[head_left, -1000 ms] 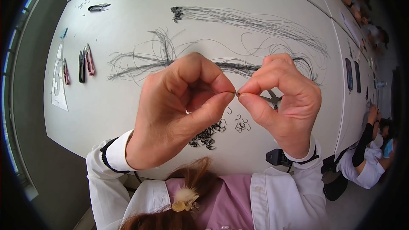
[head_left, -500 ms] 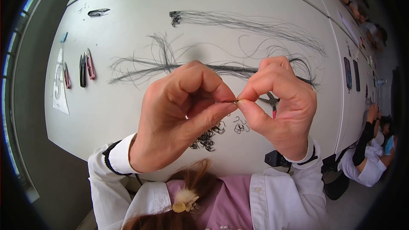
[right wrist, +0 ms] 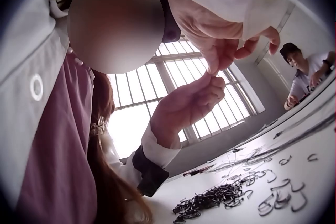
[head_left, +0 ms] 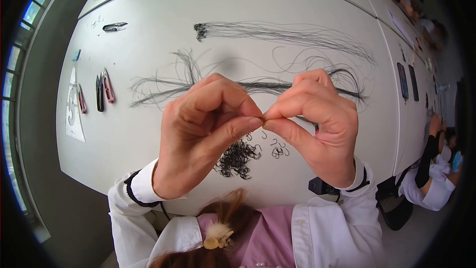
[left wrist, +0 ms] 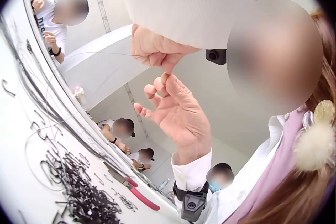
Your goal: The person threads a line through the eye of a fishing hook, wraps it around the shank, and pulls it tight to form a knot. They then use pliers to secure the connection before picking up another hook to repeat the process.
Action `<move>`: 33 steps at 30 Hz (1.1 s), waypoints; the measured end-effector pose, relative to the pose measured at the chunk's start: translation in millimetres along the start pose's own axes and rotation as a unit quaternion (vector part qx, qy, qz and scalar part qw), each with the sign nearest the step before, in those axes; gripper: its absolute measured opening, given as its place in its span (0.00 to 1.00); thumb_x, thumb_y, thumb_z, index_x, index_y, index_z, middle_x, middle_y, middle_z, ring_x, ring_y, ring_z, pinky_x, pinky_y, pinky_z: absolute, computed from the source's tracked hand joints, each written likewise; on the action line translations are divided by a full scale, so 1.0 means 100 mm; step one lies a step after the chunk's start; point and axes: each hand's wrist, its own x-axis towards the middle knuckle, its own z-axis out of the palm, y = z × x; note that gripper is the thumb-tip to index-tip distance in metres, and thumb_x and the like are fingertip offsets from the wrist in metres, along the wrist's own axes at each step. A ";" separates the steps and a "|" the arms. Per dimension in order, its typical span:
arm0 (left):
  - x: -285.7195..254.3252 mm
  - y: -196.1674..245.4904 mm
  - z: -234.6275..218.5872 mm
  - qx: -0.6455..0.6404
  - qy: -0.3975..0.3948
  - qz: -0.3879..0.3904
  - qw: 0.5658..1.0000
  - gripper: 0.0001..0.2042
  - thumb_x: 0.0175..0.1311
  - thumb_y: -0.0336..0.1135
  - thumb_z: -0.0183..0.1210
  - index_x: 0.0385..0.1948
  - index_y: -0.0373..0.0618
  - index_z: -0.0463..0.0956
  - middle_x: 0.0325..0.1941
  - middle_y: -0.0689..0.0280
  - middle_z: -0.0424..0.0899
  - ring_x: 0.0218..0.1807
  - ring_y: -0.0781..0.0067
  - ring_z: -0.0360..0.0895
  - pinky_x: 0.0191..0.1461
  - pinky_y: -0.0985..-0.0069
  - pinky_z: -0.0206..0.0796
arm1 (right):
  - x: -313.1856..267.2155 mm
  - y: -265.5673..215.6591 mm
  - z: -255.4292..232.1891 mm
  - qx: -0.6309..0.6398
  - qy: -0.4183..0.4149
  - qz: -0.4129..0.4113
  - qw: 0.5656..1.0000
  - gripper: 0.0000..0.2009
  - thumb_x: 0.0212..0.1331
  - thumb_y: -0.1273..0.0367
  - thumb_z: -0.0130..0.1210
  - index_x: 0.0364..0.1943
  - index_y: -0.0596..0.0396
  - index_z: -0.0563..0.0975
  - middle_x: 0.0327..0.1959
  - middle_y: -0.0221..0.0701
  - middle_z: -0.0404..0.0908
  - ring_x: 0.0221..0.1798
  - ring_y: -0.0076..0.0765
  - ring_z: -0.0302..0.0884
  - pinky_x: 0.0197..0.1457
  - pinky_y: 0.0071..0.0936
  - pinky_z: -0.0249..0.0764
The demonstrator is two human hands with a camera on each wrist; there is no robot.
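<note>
My left hand and right hand meet fingertip to fingertip above the table, each with thumb and forefinger pinched. Between them is a tiny dark piece, almost wholly covered by the fingertips; I cannot tell its exact shape. In the left wrist view, a thin fishing line runs out from the left hand. Below the hands lies a pile of black fish hooks, with a few loose hooks to its right. A long dark bundle of line stretches across the table behind the hands, partly hidden by them.
Farther back lies another bundle of line with hooks gathered at its left end. Pliers with red handles lie beyond the pile. To the left are black snips, pink snips and a white triangular ruler. Other people sit along the right.
Both hands have shifted slightly left and lower in the head view, still pinched together. The dark piece seen between the fingertips is now almost hidden. The head view has tilted a little.
</note>
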 end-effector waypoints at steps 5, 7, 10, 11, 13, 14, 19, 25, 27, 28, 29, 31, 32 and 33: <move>-0.01 0.01 0.00 -0.028 -0.002 -0.019 0.999 0.07 0.50 0.22 0.63 0.23 0.39 0.72 0.29 0.68 0.70 0.34 0.80 0.65 0.38 0.83 0.59 | -0.01 -0.05 0.03 -0.065 0.029 -0.025 0.997 0.08 0.35 0.75 0.68 0.23 0.53 0.80 0.23 0.23 0.76 0.31 0.32 0.64 0.37 0.26 0.63; -0.01 0.01 0.01 -0.051 0.001 -0.031 0.998 0.07 0.49 0.21 0.63 0.23 0.39 0.72 0.29 0.68 0.70 0.34 0.80 0.65 0.39 0.83 0.60 | -0.02 -0.05 0.04 -0.094 0.041 -0.032 0.994 0.09 0.34 0.75 0.68 0.23 0.53 0.80 0.22 0.23 0.76 0.31 0.33 0.64 0.36 0.26 0.64; -0.01 -0.01 0.01 -0.046 0.003 -0.018 0.999 0.07 0.49 0.21 0.63 0.23 0.39 0.72 0.30 0.67 0.70 0.34 0.80 0.65 0.39 0.84 0.60 | -0.02 -0.04 0.05 -0.105 0.058 -0.058 0.991 0.10 0.31 0.74 0.69 0.23 0.53 0.80 0.22 0.23 0.75 0.31 0.33 0.65 0.35 0.25 0.64; -0.01 -0.04 0.00 -0.046 0.003 -0.017 0.999 0.07 0.49 0.21 0.63 0.23 0.39 0.72 0.30 0.67 0.70 0.34 0.80 0.65 0.39 0.84 0.60 | -0.02 -0.04 0.05 -0.103 0.057 -0.058 0.991 0.10 0.31 0.74 0.69 0.22 0.53 0.80 0.22 0.22 0.75 0.31 0.33 0.65 0.35 0.26 0.64; -0.01 -0.09 -0.05 -0.026 -0.045 0.045 0.998 0.04 0.56 0.19 0.59 0.28 0.36 0.73 0.33 0.67 0.73 0.33 0.84 0.68 0.36 0.85 0.61 | -0.02 -0.04 0.05 -0.101 0.056 -0.059 0.992 0.10 0.31 0.74 0.69 0.22 0.53 0.80 0.22 0.22 0.75 0.31 0.34 0.65 0.35 0.26 0.64; -0.01 -0.09 -0.05 -0.026 -0.045 0.045 0.998 0.04 0.56 0.19 0.59 0.28 0.36 0.73 0.33 0.67 0.73 0.33 0.84 0.68 0.36 0.85 0.61 | -0.02 -0.04 0.05 -0.107 0.056 -0.065 0.991 0.10 0.30 0.74 0.68 0.22 0.53 0.80 0.22 0.22 0.75 0.31 0.34 0.66 0.35 0.26 0.65; -0.03 -0.03 -0.02 -0.044 -0.047 -0.015 0.998 0.04 0.59 0.21 0.57 0.30 0.37 0.70 0.33 0.68 0.73 0.32 0.86 0.68 0.36 0.87 0.61 | -0.04 -0.06 0.06 -0.143 0.072 -0.091 0.983 0.11 0.28 0.73 0.68 0.23 0.52 0.80 0.22 0.22 0.75 0.32 0.34 0.67 0.35 0.27 0.64; -0.06 -0.03 0.00 0.015 -0.009 -0.016 1.000 0.05 0.56 0.21 0.57 0.29 0.38 0.70 0.32 0.68 0.68 0.34 0.84 0.65 0.41 0.86 0.59 | -0.07 -0.08 0.07 -0.177 0.056 -0.107 0.977 0.11 0.28 0.72 0.68 0.23 0.53 0.80 0.23 0.22 0.75 0.32 0.35 0.67 0.39 0.30 0.63; -0.06 -0.02 -0.02 0.043 -0.014 -0.007 0.999 0.05 0.56 0.20 0.57 0.29 0.38 0.70 0.33 0.68 0.68 0.34 0.84 0.65 0.42 0.86 0.59 | -0.07 -0.08 0.08 -0.172 0.059 -0.100 0.978 0.11 0.29 0.72 0.67 0.23 0.53 0.80 0.23 0.23 0.75 0.32 0.35 0.67 0.40 0.31 0.63; -0.06 -0.02 -0.03 0.072 -0.019 0.002 0.997 0.05 0.56 0.19 0.57 0.29 0.37 0.70 0.33 0.68 0.68 0.35 0.83 0.65 0.42 0.86 0.60 | -0.07 -0.08 0.09 -0.173 0.059 -0.100 0.978 0.11 0.29 0.72 0.67 0.23 0.53 0.80 0.23 0.23 0.75 0.32 0.35 0.67 0.40 0.31 0.63; -0.06 -0.02 -0.04 0.072 -0.019 0.002 0.997 0.05 0.56 0.19 0.57 0.29 0.37 0.70 0.33 0.68 0.68 0.35 0.83 0.65 0.42 0.86 0.60 | -0.07 -0.09 0.09 -0.174 0.059 -0.100 0.978 0.11 0.29 0.72 0.67 0.23 0.53 0.80 0.23 0.23 0.75 0.32 0.35 0.67 0.40 0.31 0.63; -0.05 -0.02 -0.06 0.101 -0.028 0.005 0.994 0.05 0.55 0.19 0.57 0.29 0.37 0.70 0.33 0.68 0.68 0.35 0.83 0.66 0.42 0.86 0.60 | -0.08 -0.08 0.09 -0.176 0.059 -0.100 0.977 0.11 0.29 0.72 0.67 0.23 0.53 0.80 0.23 0.23 0.75 0.32 0.34 0.67 0.40 0.31 0.63; -0.05 -0.02 -0.06 0.101 -0.028 0.005 0.994 0.05 0.55 0.19 0.57 0.29 0.37 0.70 0.33 0.68 0.68 0.35 0.83 0.66 0.42 0.86 0.60 | -0.10 -0.07 0.10 -0.178 0.062 -0.096 0.977 0.09 0.30 0.72 0.64 0.22 0.51 0.78 0.24 0.20 0.74 0.34 0.32 0.68 0.45 0.34 0.59; -0.05 -0.02 -0.07 0.107 -0.027 0.005 0.994 0.05 0.55 0.19 0.57 0.29 0.37 0.70 0.33 0.68 0.68 0.35 0.83 0.66 0.42 0.86 0.60 | -0.11 -0.07 0.11 -0.180 0.065 -0.092 0.977 0.07 0.32 0.72 0.61 0.21 0.49 0.77 0.24 0.18 0.73 0.35 0.29 0.68 0.51 0.38 0.55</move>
